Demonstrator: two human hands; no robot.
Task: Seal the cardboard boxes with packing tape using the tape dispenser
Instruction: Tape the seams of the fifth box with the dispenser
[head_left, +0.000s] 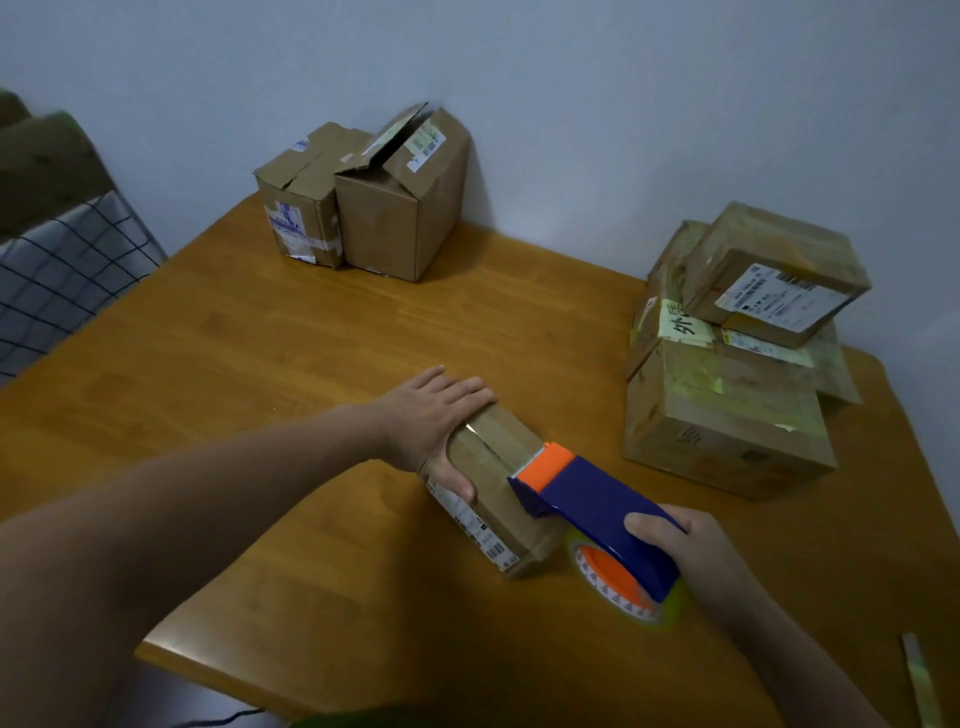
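A small cardboard box (496, 499) lies on the wooden table (260, 374) in front of me. My left hand (436, 421) rests flat on the box's far end, thumb down its near side. My right hand (691, 551) grips the blue and orange tape dispenser (592, 506) by its handle. The dispenser's orange head sits on the box's top, along the seam between the flaps. A strip of clear tape shows along that seam. The tape roll (618, 582) hangs beside the box's right end.
Two open-flapped boxes (363, 208) stand at the back against the wall. A stack of taped boxes (737, 364) sits at the right. A chair with checked fabric (57, 270) is at the left. A strip of tape (922, 680) lies at the table's right edge.
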